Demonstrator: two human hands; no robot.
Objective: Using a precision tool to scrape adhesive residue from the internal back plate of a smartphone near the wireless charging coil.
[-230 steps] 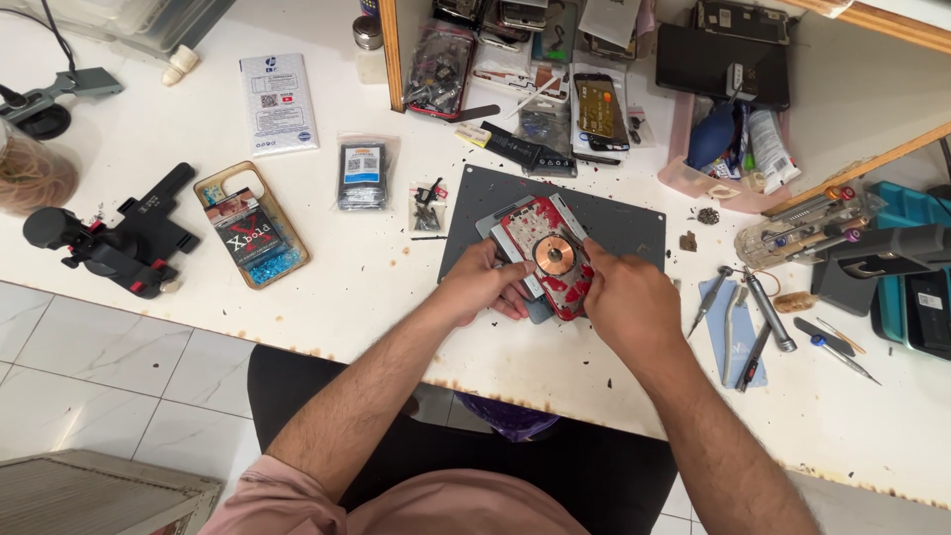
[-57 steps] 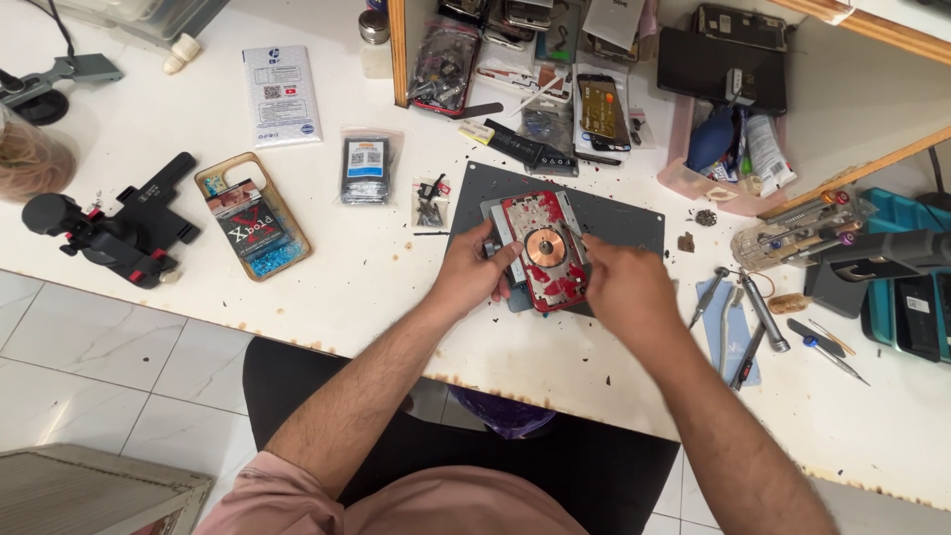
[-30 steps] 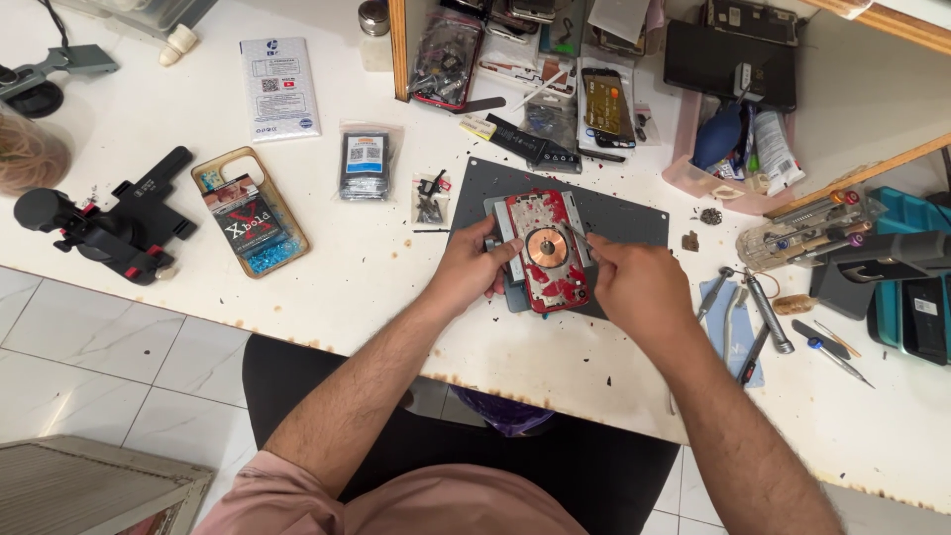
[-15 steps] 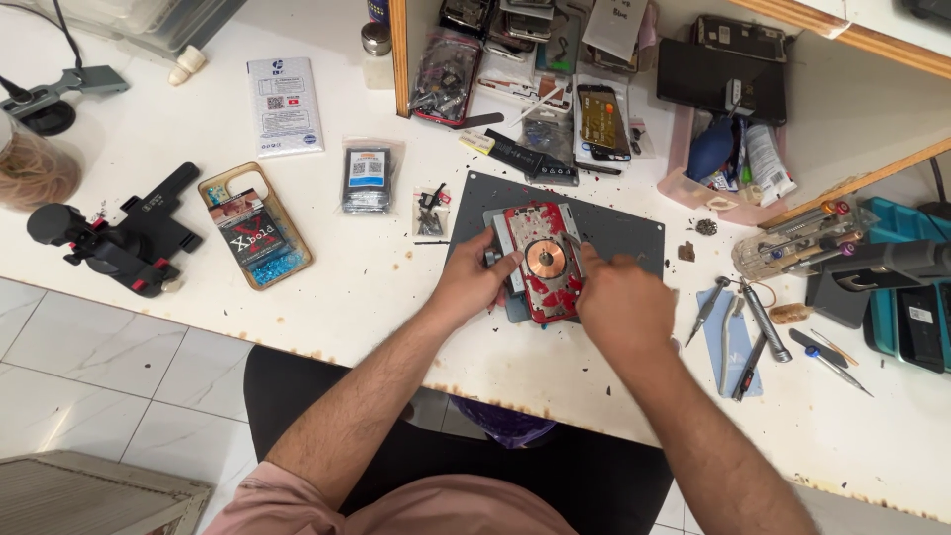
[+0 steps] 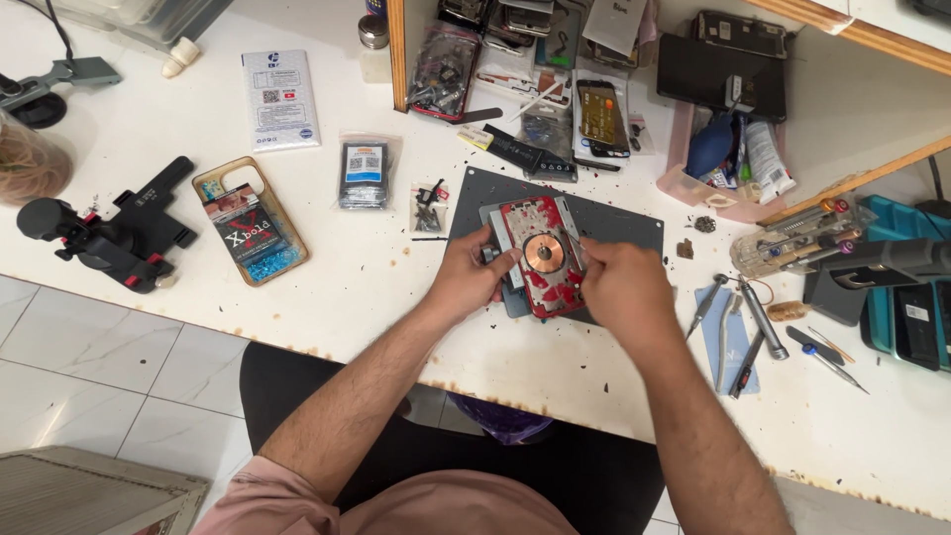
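- Right now my left hand point(image 5: 474, 273) grips the left edge of the opened red phone body with a copper-coloured round coil at its centre point(image 5: 542, 256), thumb and fingers closed on its side.
- My right hand point(image 5: 622, 287) covers the phone's right edge, fingers curled onto it; whether a small tool sits between those fingers I cannot tell.
- Under both hands, the phone lies tilted on a dark grey rectangular work mat point(image 5: 634, 220), which rests on the stained white worktop point(image 5: 396, 287).
- Just beyond my left hand lies a small clear bag of dark screws and bits point(image 5: 429, 207); further left of it, a clear bag holding a dark rectangular part point(image 5: 364, 173).
- Well left of my left hand sits a tan-rimmed phone case with a printed card inside point(image 5: 250, 220), and past it a black clamp-like holder with red fittings point(image 5: 107, 231).
- Right of my right hand, metal tweezers and slim screwdrivers lie on a pale blue cloth point(image 5: 738, 327), near but apart from it.
- Beyond both hands stands a pink tray with tubes and a blue blower point(image 5: 733, 159).
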